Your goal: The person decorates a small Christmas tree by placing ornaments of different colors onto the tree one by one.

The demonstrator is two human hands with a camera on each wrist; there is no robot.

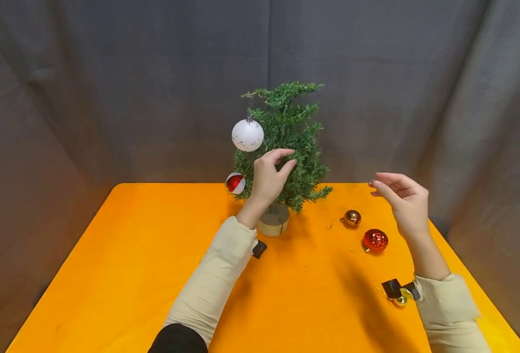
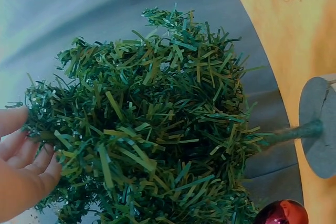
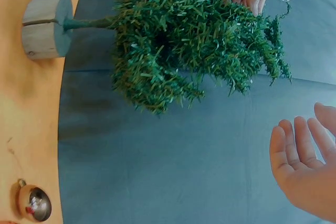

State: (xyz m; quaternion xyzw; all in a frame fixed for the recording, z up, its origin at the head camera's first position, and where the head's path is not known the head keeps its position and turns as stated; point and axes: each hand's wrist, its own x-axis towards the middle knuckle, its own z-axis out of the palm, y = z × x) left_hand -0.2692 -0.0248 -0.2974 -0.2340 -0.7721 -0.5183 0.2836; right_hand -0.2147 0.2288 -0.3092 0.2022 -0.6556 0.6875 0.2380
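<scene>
A cream left sleeve (image 1: 216, 274) reaches across the desk (image 1: 123, 264) toward a small artificial tree (image 1: 291, 130), which stands near the desk's far edge. At its foliage the left grip (image 1: 267, 177) has its thumb and fingers around a sprig; whether it pinches it, I cannot tell. The right grip (image 1: 409, 203) is raised well apart from the tree, empty, fingers loosely bent. The tree looks light above and heavier at its round wooden base (image 1: 273, 227); its sprigs should be springy, easy to bend and not slippery. The base or the bare trunk (image 2: 289, 134) would be the surest hold, while the white ball (image 1: 247, 135) and red-and-white ball (image 1: 235, 183) could swing or slip off. The tree's long axis is upright, its top pointing upward.
</scene>
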